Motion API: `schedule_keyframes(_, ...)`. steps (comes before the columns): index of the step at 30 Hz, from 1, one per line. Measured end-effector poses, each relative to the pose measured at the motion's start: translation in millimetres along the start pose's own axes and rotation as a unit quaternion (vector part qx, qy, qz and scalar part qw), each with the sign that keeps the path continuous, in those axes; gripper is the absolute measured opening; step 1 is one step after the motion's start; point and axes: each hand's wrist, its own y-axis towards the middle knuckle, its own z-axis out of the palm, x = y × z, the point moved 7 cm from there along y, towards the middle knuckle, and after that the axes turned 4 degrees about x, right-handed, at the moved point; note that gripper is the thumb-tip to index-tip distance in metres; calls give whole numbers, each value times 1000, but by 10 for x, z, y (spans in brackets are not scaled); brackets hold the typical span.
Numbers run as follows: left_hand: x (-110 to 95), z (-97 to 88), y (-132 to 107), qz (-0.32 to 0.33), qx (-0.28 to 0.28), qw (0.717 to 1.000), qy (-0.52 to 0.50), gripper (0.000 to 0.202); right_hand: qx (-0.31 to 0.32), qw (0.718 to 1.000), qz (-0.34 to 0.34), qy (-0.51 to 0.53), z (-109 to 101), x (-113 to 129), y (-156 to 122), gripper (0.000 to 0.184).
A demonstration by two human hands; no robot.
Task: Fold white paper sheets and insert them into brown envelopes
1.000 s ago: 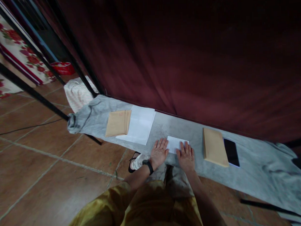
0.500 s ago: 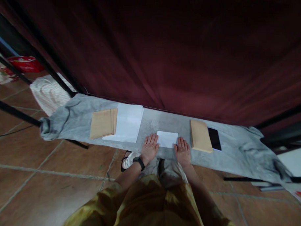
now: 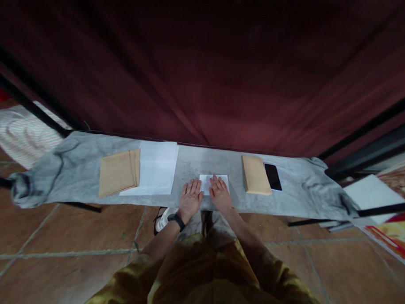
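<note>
A small folded white paper (image 3: pixel 222 179) lies on a narrow table covered by a grey cloth (image 3: pixel 80 169). My left hand (image 3: pixel 190 197), with a black watch on the wrist, lies flat with fingers stretched at the paper's left edge. My right hand (image 3: pixel 219 194) rests flat on the paper itself, fingers open, covering its lower left part. The two hands are side by side, almost touching.
Left of my hands lie white sheets (image 3: pixel 154 167) and a stack of brown envelopes (image 3: pixel 117 172). To the right sit another brown envelope stack (image 3: pixel 255 175) and a black phone (image 3: pixel 273 176). A dark red curtain (image 3: pixel 202 67) hangs behind. The floor is brown tile (image 3: pixel 53 259).
My right hand slid leftward onto the paper and now lies next to my left hand. The camera view swung to the right.
</note>
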Motion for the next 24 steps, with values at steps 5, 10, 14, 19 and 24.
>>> schedule_keyframes(5, 0, -19, 6, 2, -12, 1000, -18, 55, 9, 1000, 9, -10, 108, 18, 36, 45)
schedule_keyframes(10, -56, -58, -76, 13, -15, 1000, -24, 51, 7, 999, 9, -30, 138, 16, 1, 48)
schedule_keyframes(14, -117, -45, -240, 62, 5, 998, -26, 50, 7, 998, -4, -55, 155, 65, -28, 52)
schedule_keyframes(19, -38, -75, -413, 71, 3, 997, -20, 52, 12, 997, -7, -78, 192, 71, -50, 53)
schedule_keyframes(24, 318, -252, -463, 39, -35, 998, -27, 52, 12, 996, -6, -89, 249, 45, -62, 55)
